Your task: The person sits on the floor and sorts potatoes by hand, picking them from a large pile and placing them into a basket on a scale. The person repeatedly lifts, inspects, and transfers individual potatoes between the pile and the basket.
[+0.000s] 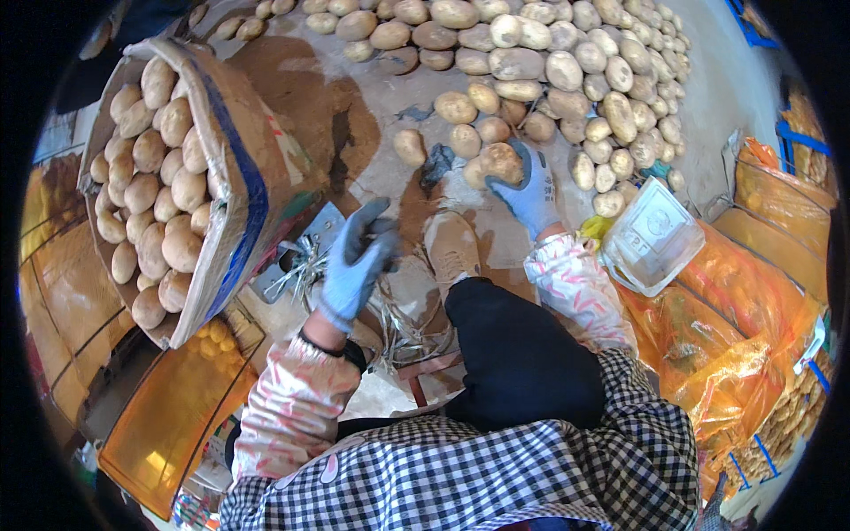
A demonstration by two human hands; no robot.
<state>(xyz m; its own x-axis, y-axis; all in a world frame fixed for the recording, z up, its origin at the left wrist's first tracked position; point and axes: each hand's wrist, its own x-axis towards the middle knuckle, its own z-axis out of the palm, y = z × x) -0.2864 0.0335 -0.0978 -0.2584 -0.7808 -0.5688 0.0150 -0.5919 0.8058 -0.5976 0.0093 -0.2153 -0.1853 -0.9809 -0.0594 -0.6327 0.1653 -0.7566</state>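
My right hand [531, 192], in a light blue work glove, has its thumb and fingers around a potato [501, 162] at the near edge of the floor pile. A few more potatoes lie beside it, one of them a loose potato [409, 147] to its left. My left hand [355, 262], gloved alike and slightly blurred, hangs over the floor with fingers half curled and nothing seen in them. Left of it stands a large woven sack [229, 179], its wide mouth tilted towards me and filled with potatoes [153, 156].
A big potato heap [564, 66] spreads over the floor ahead. To my right a clear plastic container [654, 235] rests on orange plastic bags [730, 318]. Silvery ties [405, 325] lie near my shoe [451, 245]. An orange see-through bag [172, 425] is at lower left.
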